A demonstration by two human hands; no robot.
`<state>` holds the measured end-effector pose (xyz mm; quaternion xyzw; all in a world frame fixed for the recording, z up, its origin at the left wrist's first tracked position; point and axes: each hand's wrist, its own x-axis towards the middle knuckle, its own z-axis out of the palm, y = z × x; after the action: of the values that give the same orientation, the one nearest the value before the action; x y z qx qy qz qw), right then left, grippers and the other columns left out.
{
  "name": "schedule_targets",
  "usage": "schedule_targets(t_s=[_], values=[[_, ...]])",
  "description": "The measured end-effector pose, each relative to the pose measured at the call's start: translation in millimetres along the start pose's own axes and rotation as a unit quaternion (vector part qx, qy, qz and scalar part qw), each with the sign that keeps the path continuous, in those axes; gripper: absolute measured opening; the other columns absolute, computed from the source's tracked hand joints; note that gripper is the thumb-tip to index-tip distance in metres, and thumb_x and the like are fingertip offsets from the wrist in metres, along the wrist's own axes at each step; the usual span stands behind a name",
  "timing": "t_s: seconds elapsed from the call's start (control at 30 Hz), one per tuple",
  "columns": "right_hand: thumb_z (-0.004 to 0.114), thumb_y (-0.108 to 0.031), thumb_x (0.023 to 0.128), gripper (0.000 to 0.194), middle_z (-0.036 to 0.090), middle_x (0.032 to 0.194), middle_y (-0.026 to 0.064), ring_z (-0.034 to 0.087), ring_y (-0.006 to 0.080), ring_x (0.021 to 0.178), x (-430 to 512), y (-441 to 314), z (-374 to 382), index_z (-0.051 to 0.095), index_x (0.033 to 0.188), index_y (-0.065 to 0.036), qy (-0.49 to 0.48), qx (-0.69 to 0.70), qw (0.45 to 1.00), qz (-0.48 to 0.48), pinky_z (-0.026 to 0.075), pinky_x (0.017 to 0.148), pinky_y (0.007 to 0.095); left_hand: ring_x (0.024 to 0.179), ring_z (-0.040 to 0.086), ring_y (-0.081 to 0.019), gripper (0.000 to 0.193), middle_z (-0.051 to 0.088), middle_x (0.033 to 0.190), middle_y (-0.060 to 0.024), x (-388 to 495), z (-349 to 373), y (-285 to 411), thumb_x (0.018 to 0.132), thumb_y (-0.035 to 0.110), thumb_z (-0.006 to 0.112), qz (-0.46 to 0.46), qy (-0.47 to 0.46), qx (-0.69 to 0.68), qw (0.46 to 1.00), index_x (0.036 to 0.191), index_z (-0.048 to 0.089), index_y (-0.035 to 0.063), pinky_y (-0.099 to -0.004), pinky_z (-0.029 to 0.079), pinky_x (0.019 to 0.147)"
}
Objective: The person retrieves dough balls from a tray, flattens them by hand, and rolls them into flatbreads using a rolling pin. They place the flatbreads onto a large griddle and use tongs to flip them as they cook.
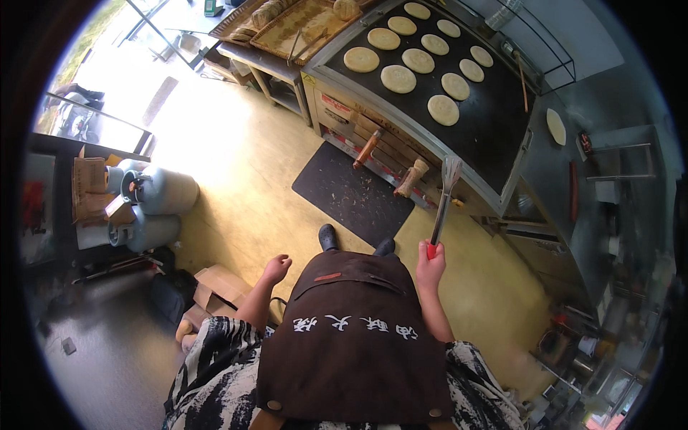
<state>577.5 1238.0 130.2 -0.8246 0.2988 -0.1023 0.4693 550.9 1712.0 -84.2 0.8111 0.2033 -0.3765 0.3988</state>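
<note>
My right hand (431, 269) grips the red handle of a pair of metal tongs (445, 201). Their broad tips point up and away from me, towards the front edge of a large black griddle (492, 129). Several round flat cakes (417, 61) lie spaced out on the griddle, some pale and some lightly browned. Beside my apron, my left hand (277, 270) hangs with its fingers curled and nothing visible in it.
Wooden handles (414, 174) jut from the griddle's front. A dark mat (352, 191) lies on the floor by my shoes. Gas cylinders (166, 188) and cardboard boxes (223, 290) stand left. Woven trays (301, 32) with baked goods sit beyond. A metal counter (551, 166) borders the right.
</note>
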Motion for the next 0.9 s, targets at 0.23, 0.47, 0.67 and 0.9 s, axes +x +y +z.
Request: schedule_targets(t_s=[0.23,0.47,0.67,0.9], values=[[0.073,-0.029,0.102,0.031,0.073,0.096,0.0110,0.071,0.0199,0.088,-22,-17,13,0.065,0.112,0.000,0.011,-0.007,1.000,0.013,0.056,0.084,0.0357,0.097,0.077,-0.0296,0.058,0.076,0.119,-0.0227,17,-7,40,0.101,0.038,0.065,0.081,0.003,0.096,0.992,0.146,0.060,0.0017,-0.0410,0.058,0.092],[0.074,-0.029,0.102,0.031,0.074,0.093,0.0098,0.071,0.0195,0.086,-11,-29,20,0.065,0.111,0.000,-0.022,-0.010,1.000,-0.009,0.056,0.082,0.0356,0.109,0.073,-0.0340,0.057,0.074,0.122,-0.0257,19,-46,-2,0.100,0.038,0.064,-0.003,0.039,0.037,0.999,0.141,0.063,-0.0011,-0.0424,0.057,0.098],[0.074,-0.030,0.101,0.031,0.074,0.089,0.0092,0.072,0.0193,0.081,-8,-27,32,0.066,0.110,-0.001,-0.029,0.013,1.000,-0.002,0.057,0.078,0.0351,0.119,0.070,-0.0407,0.056,0.073,0.123,-0.0278,13,-39,-70,0.097,0.042,0.066,-0.062,0.033,0.048,0.996,0.134,0.069,0.0013,-0.0452,0.055,0.104],[0.076,-0.036,0.098,0.038,0.072,0.083,0.0178,0.073,0.0358,0.080,-13,-26,27,0.066,0.112,-0.002,-0.007,-0.023,1.000,-0.014,0.056,0.072,0.0431,0.074,0.070,-0.0208,0.044,0.072,0.091,-0.0117,13,-26,-61,0.099,0.027,0.065,-0.094,-0.067,0.005,0.993,0.129,0.068,-0.0056,-0.0358,0.059,0.065]])
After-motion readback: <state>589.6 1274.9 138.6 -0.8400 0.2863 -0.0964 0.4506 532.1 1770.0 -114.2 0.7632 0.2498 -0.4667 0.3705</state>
